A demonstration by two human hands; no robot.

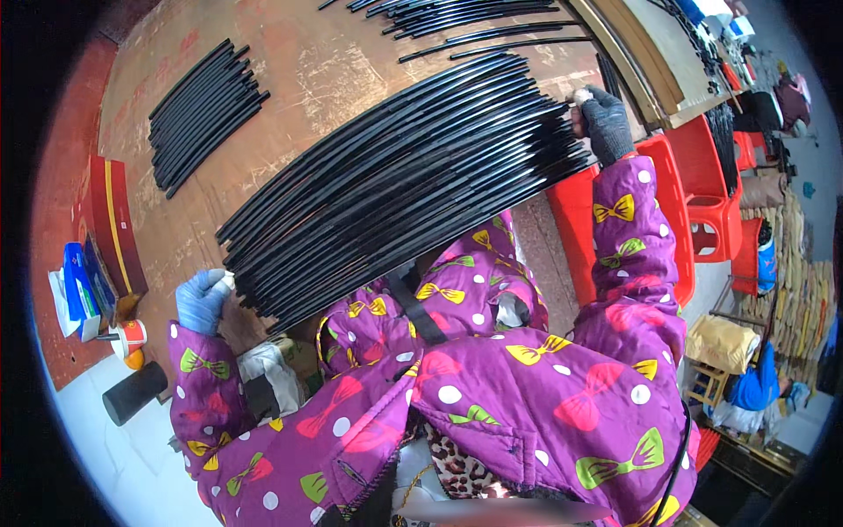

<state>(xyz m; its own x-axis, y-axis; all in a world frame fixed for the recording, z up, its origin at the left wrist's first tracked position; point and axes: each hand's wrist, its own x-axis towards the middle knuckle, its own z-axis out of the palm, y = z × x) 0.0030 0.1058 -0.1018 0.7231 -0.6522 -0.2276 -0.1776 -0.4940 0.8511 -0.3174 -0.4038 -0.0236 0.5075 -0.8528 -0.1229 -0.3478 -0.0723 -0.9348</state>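
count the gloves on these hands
2: a light blue glove on the left hand by the left end of the big row of black rods; a dark grey glove on the right hand by their right end.

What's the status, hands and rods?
Left hand, right hand at opposite ends of black rods. Rods side by side. Smaller rod pile apart, upper left.

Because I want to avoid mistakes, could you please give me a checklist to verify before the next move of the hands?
1. Left hand gloved, at the left ends of the big pile: ok.
2. Right hand gloved, at its right ends: ok.
3. Rod ends in the big pile level: not ok, they are staggered.
4. Small pile apart from it: ok.
5. Firm grip by both hands: cannot tell.
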